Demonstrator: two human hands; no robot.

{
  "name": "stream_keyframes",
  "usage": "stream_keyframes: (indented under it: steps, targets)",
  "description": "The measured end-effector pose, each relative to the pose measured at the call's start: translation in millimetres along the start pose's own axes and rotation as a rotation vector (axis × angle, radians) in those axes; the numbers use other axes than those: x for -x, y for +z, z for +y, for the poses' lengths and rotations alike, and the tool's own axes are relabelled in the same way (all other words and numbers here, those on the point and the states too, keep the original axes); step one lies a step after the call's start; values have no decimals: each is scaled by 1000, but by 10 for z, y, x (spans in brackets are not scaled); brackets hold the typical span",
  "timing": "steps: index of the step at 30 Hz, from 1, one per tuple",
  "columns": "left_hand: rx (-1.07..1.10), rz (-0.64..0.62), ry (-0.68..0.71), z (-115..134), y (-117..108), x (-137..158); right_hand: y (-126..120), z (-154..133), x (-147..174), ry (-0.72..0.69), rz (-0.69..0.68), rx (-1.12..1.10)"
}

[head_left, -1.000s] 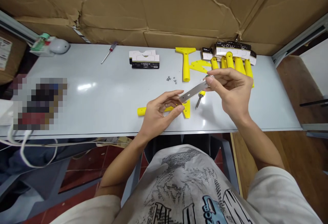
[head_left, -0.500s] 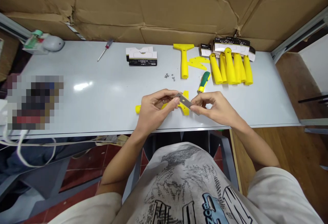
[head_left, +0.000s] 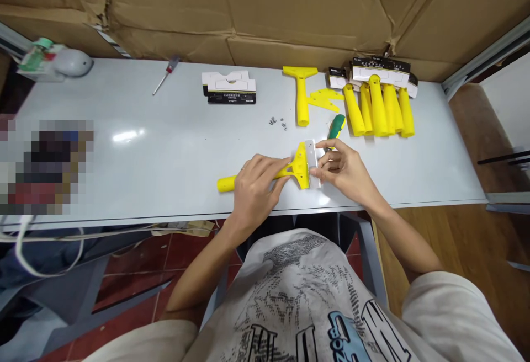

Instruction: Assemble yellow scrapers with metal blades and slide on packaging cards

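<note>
Our left hand (head_left: 257, 182) has let go of the metal blade (head_left: 312, 155) and now grips the yellow scraper (head_left: 301, 166) by its handle. Our right hand (head_left: 345, 170) alone holds the blade, turned to line up along the scraper's head edge.

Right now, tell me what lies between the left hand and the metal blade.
In the head view, the yellow tool's wide end lies between the left hand and the metal blade.

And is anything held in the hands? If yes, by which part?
The left hand grips the yellow T-shaped tool by its handle; the right hand holds the metal plate by its outer long edge.
</note>
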State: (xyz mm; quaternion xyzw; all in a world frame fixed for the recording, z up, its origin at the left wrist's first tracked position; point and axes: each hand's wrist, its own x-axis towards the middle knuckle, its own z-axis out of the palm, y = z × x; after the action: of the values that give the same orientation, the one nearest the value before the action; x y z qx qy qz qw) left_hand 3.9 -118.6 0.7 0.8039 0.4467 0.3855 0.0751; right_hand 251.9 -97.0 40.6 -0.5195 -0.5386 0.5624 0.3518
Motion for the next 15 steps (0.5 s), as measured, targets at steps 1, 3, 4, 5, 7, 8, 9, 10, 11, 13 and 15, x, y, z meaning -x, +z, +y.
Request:
stream_keyframes:
  steps: [1,3,4,5,7,8,9,10,11,13,15]
  targets:
    - [4,38,26,13,2,0,19,7,0,-4,8,-2]
    - [10,104,76,29,12,0,53,22,5,-17,25,5]
    - [12,128,93,32,19,0,69,28,10,-26,33,18]
    - [14,148,106,32,26,0,83,31,16,-35,35,40]
    - [14,172,119,27,35,-1,104,27,26,-56,7,108]
    - [7,179,125,23,37,-2,110,21,29,-67,-15,146]
    - [-7,180,137,18,37,-3,112,13,28,-78,-39,182]
    - [-26,173,152,13,35,-5,112,4,24,-86,-62,213]
    - [-46,160,168,10,31,-7,109,-5,19,-94,-82,235]
    - [-71,122,195,7,20,-11,99,-25,5,-114,-116,261]
    - [-78,81,207,13,8,-12,89,-46,-6,-135,-147,290]
